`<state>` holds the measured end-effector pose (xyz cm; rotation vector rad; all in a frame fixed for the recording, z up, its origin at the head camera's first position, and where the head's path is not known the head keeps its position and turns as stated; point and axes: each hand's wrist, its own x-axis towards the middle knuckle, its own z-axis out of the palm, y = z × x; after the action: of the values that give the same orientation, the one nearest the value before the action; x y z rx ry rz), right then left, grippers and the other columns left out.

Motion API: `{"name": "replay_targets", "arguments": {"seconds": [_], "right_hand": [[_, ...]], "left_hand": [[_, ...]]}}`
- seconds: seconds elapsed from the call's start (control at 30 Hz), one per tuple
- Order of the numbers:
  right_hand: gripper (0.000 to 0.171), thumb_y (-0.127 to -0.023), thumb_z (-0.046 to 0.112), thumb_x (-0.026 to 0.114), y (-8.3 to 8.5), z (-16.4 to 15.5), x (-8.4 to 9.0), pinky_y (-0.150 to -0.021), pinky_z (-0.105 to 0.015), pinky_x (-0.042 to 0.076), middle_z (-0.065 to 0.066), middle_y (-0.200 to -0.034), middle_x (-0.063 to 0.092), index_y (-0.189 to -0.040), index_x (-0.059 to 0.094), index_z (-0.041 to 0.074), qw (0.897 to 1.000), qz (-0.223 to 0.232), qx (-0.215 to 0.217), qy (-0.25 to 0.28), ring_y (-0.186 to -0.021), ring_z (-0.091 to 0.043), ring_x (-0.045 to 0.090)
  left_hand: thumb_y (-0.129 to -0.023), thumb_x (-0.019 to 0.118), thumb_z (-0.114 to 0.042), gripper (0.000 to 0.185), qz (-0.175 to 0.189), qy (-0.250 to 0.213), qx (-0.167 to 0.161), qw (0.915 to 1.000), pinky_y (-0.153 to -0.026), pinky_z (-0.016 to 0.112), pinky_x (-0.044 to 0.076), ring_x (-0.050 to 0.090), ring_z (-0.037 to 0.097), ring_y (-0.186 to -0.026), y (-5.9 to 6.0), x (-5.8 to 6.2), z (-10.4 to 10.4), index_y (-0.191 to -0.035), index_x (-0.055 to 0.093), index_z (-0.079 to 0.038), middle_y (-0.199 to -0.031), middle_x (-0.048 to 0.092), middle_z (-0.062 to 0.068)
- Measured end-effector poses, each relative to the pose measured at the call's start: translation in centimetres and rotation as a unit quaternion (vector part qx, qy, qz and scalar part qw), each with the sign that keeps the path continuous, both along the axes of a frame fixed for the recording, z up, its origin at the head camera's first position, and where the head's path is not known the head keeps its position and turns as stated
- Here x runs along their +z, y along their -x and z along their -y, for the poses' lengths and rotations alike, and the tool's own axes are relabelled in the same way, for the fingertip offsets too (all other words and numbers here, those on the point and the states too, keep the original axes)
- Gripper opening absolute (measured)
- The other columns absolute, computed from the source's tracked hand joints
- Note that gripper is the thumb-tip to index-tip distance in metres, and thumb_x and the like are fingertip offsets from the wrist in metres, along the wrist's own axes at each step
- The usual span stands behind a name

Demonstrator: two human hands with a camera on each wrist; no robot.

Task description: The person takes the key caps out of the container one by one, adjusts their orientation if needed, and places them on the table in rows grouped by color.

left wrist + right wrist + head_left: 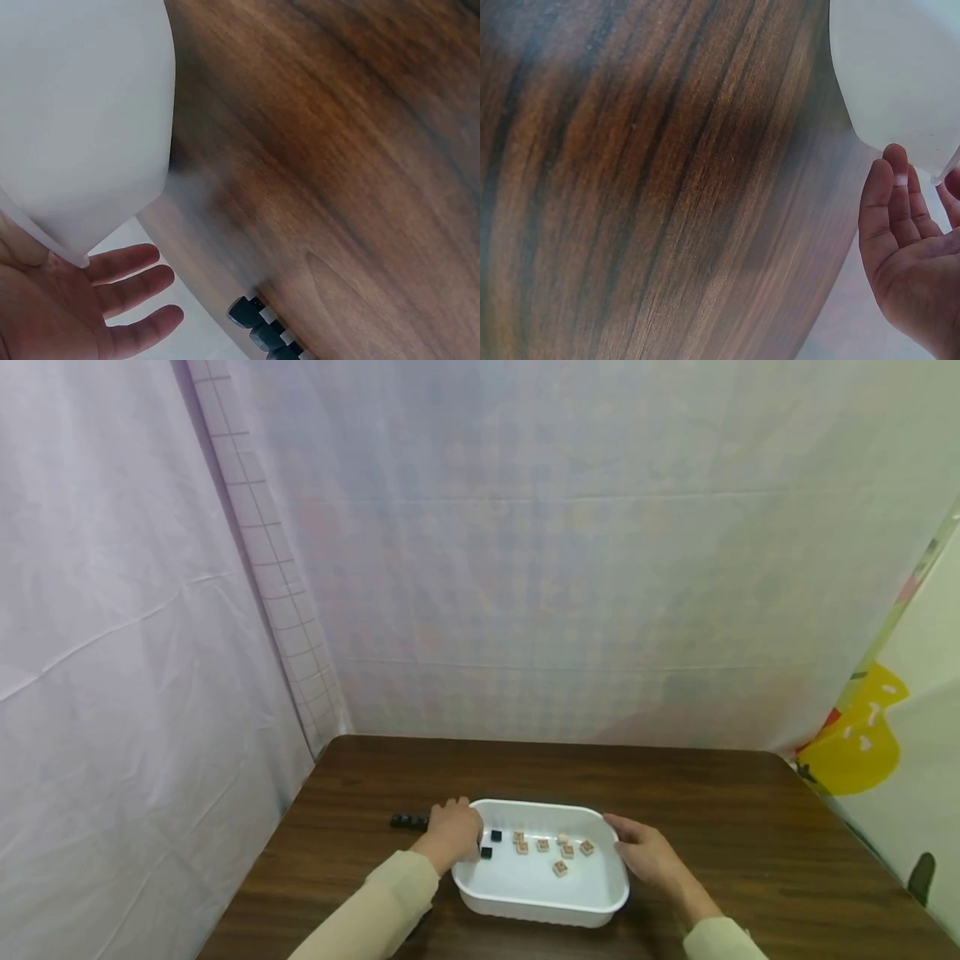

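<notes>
Head view showed the white tray (517, 883) at six o'clock of the desk (735, 810), left hand (454, 832) pinching its nine-o'clock rim, right hand (651, 855) its three-o'clock rim, spare fingers (141, 289) loosely extended.

White oblong tub (517, 887), upright; beige tiles (543, 845), black pieces (497, 836) inside.

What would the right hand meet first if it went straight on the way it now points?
Likely the white tub, since the right hand is right at its rim, though depth there is unclear.
</notes>
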<state>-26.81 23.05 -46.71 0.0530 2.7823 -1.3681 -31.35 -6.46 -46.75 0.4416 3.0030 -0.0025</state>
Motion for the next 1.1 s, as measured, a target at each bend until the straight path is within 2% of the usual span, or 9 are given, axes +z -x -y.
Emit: {"name": "replay_targets", "arguments": {"seconds": [0.17, 0.4, 0.57, 0.73, 0.87, 1.1], "right_hand": [[0.049, -0.087, -0.001, 0.055, 0.0, 0.0, -0.1, -0.091, -0.050, 0.049, -0.031, -0.130, 0.057, -0.136, 0.053, -0.008, 1.000, -0.007, -0.001, 0.000, -0.112, -0.038, 0.059], [0.048, -0.088, -0.001, 0.056, -0.1, 0.1, 0.0, -0.090, -0.049, 0.050, -0.031, -0.129, 0.057, -0.135, 0.054, -0.008, 1.000, -0.011, 0.001, -0.007, -0.110, -0.037, 0.060], [0.049, -0.087, -0.001, 0.056, -0.1, 0.1, 0.2, -0.090, -0.050, 0.050, -0.031, -0.129, 0.057, -0.136, 0.053, -0.008, 1.000, -0.007, 0.000, -0.008, -0.111, -0.039, 0.059], [0.049, -0.088, 0.000, 0.055, -0.1, 0.1, 0.2, -0.092, -0.052, 0.049, -0.031, -0.132, 0.056, -0.136, 0.053, -0.008, 1.000, -0.005, 0.001, -0.011, -0.115, -0.043, 0.057], [0.047, -0.089, -0.001, 0.055, -0.1, 0.0, 0.2, -0.092, -0.051, 0.049, -0.031, -0.132, 0.055, -0.136, 0.053, -0.008, 1.000, -0.007, 0.001, -0.009, -0.116, -0.042, 0.057], [0.046, -0.090, -0.001, 0.054, 0.0, 0.1, 0.1, -0.092, -0.052, 0.049, -0.031, -0.133, 0.055, -0.136, 0.053, -0.008, 1.000, -0.002, 0.001, -0.003, -0.117, -0.043, 0.056]], "left_hand": [[-0.076, 0.083, -0.028, 0.011, -0.007, -0.003, -0.004, 1.0000, -0.089, 0.049, 0.044, 0.053, 0.025, -0.098, -0.1, 0.1, 0.1, -0.077, 0.074, -0.021, -0.099, 0.058, 0.007], [-0.077, 0.082, -0.027, 0.013, -0.006, -0.073, -0.005, 0.9973, -0.088, 0.050, 0.045, 0.054, 0.026, -0.098, -0.5, 0.7, 0.6, -0.089, 0.078, -0.021, -0.098, 0.058, 0.005], [-0.081, 0.081, -0.029, 0.018, -0.039, -0.117, -0.015, 0.9922, -0.087, 0.049, 0.046, 0.056, 0.028, -0.102, -0.3, 1.2, 0.9, -0.096, 0.079, -0.020, -0.105, 0.061, 0.006], [-0.085, 0.078, -0.026, 0.020, -0.073, -0.192, -0.033, 0.9781, -0.092, 0.046, 0.046, 0.056, 0.027, -0.109, 0.1, 1.6, 1.1, -0.102, 0.078, -0.014, -0.116, 0.062, 0.007], [-0.087, 0.076, -0.020, 0.024, -0.065, -0.259, -0.044, 0.9625, -0.086, 0.039, 0.050, 0.059, 0.022, -0.099, 0.3, 2.0, 1.1, -0.107, 0.076, -0.007, -0.106, 0.064, 0.005], [-0.089, 0.072, -0.015, 0.029, -0.060, -0.329, -0.057, 0.9405, -0.070, 0.032, 0.049, 0.056, 0.016, -0.081, 0.8, 2.3, 1.8, -0.115, 0.072, -0.002, -0.091, 0.062, 0.002]]}}
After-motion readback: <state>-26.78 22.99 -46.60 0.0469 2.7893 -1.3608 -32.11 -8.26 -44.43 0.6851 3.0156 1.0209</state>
